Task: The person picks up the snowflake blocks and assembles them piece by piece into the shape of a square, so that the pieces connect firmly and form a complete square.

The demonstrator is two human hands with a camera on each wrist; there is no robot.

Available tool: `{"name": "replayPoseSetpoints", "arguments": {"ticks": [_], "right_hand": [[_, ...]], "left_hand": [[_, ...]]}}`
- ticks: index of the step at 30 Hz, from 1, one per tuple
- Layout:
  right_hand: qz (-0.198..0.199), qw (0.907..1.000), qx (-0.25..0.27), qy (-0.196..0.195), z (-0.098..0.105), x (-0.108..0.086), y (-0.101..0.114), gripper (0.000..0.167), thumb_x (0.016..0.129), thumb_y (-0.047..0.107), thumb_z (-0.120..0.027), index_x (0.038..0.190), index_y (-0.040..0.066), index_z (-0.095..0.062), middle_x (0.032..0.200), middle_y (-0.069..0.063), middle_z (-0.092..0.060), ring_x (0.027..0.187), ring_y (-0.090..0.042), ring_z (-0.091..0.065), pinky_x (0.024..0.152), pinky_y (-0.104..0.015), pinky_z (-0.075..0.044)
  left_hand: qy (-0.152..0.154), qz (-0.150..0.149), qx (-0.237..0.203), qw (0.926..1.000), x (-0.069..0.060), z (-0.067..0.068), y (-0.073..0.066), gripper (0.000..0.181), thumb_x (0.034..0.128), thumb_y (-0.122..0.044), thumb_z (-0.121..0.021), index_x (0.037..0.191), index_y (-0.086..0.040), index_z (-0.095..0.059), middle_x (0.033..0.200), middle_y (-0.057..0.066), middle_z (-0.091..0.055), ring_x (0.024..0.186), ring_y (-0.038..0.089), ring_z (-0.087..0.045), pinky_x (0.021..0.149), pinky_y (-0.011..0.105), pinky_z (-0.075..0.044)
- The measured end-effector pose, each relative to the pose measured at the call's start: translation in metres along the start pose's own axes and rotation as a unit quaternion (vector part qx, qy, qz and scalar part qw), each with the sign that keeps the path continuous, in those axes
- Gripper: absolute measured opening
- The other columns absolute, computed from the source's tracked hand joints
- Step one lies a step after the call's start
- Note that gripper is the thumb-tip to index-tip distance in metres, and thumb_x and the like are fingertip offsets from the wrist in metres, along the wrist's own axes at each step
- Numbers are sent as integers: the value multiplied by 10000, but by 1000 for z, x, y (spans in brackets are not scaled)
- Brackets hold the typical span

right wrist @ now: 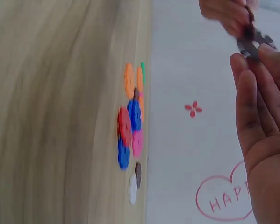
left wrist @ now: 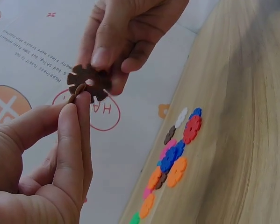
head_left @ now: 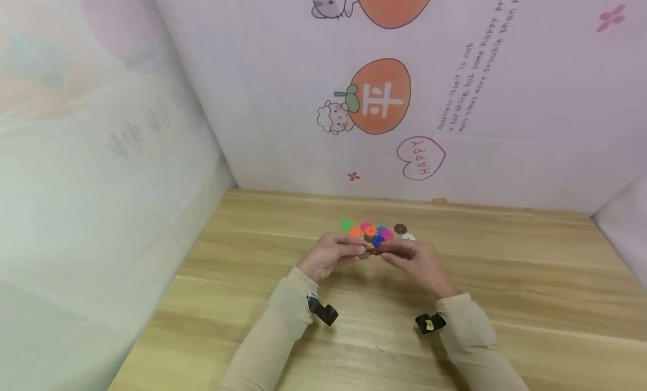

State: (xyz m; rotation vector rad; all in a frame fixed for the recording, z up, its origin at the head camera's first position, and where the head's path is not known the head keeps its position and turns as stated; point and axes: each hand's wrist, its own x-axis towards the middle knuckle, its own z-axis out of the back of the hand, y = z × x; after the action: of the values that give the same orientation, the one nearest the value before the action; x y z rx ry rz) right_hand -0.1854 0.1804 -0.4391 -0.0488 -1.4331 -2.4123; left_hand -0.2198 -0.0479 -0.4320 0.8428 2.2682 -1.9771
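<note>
- Backdrop (head_left: 283, 116) of pale, pinkish-white sheeting stands behind the work, printed with round orange fruit, small cartoon animals, lettering and a red heart outline reading "HAPPY".
- The desk (head_left: 546, 290), light brown with a wood grain, reaches from the foot of that sheeting toward the person.
- Two long beige sleeves (head_left: 273, 323) come in from the lower edge of the head view, one on each side.
- The left hand (head_left: 328, 256) pinches a brown flat disc (left wrist: 77, 92) between thumb and fingers, its edge turned to the left wrist camera.
- The right hand (head_left: 422, 264) grips a dark brown, flower-shaped disc with notched rim and central hole (left wrist: 83, 73) by its border, raised above the desk.
- A black wrist mount (head_left: 322, 311) sits at the left cuff, and a similar one at the right.
- Loose coloured discs lie in a partly overlapping cluster on the desk beyond the hands: green (head_left: 346, 224), orange (head_left: 356, 232), blue (left wrist: 168, 159), pink (right wrist: 137, 142), red (left wrist: 192, 129), brown (head_left: 400, 228) and white (head_left: 408, 237).
- Smallest is the meeting place of the two held discs; whether their notches interlock, I cannot tell.
</note>
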Motion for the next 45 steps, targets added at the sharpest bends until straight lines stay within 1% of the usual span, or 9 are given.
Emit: {"name": "replayPoseSetpoints", "arguments": {"ticks": [4,8,11,18,23,32,36,41,45], "right_hand": [[-379,9979,-495,-162,12,1,-8,226,922,122,-696,1131,39,-719,1073,-129,-747,955,-273,-723,781,-230,-600],[-607,9910,-1155,-290,21,1,-18,243,930,104,-681,1154,13,-705,1098,-157,-736,978,-302,-711,833,-371,-605],[-714,9867,-1452,-147,23,1,-27,257,919,96,-685,1145,-27,-691,1078,-196,-729,963,-328,-706,852,-456,-592],[-1073,9752,-1901,370,17,7,-41,411,874,210,-754,1179,-48,-657,1069,-200,-721,972,-324,-689,872,-476,-579],[-869,9674,-2309,566,9,20,-40,500,830,279,-795,1165,-67,-657,1058,-224,-711,969,-361,-671,876,-512,-563],[-296,9460,-3152,690,0,32,-40,260,829,204,-796,1004,21,-736,900,-127,-737,827,-285,-686,753,-454,-583],[-412,9603,-2703,553,2,27,-42,121,854,165,-771,920,67,-742,891,-93,-713,840,-268,-667,749,-443,-579],[-970,9881,-1148,341,9,16,-36,146,923,222,-706,981,91,-737,970,-80,-732,917,-240,-672,818,-390,-558],[-1401,9897,103,292,15,8,-26,333,935,309,-689,1162,67,-682,1062,-81,-743,990,-211,-691,860,-297,-547]], "left_hand": [[-100,17,-70,9999,0,5,-2,255,891,-7,-693,1145,17,-690,1078,108,-713,883,128,-713,876,255,-584],[-63,40,-150,9999,-2,8,-3,261,896,-8,-689,1156,14,-685,1108,112,-709,920,138,-713,940,289,-560],[-24,48,-180,9998,-3,10,-2,268,902,-7,-681,1169,19,-671,1114,114,-705,938,146,-712,968,303,-550],[153,-50,-247,9996,-5,13,6,221,933,1,-636,1150,38,-629,1066,129,-701,930,162,-713,965,320,-552],[236,-73,-306,9992,-7,12,8,159,945,23,-605,1103,35,-600,1022,120,-691,894,161,-716,807,213,-596],[251,2,-286,9993,-8,10,9,246,946,25,-600,1189,62,-601,1104,180,-701,931,187,-724,810,212,-594],[271,69,-281,9992,-10,10,10,251,948,18,-601,1197,50,-612,1125,174,-704,945,180,-721,859,243,-588],[320,-7,-148,9994,-11,12,10,255,950,1,-606,1201,41,-632,1117,147,-719,929,146,-713,980,351,-539],[332,-66,-13,9994,-10,13,10,266,952,-17,-614,1212,30,-644,1126,138,-722,940,142,-712,998,369,-526]]}}
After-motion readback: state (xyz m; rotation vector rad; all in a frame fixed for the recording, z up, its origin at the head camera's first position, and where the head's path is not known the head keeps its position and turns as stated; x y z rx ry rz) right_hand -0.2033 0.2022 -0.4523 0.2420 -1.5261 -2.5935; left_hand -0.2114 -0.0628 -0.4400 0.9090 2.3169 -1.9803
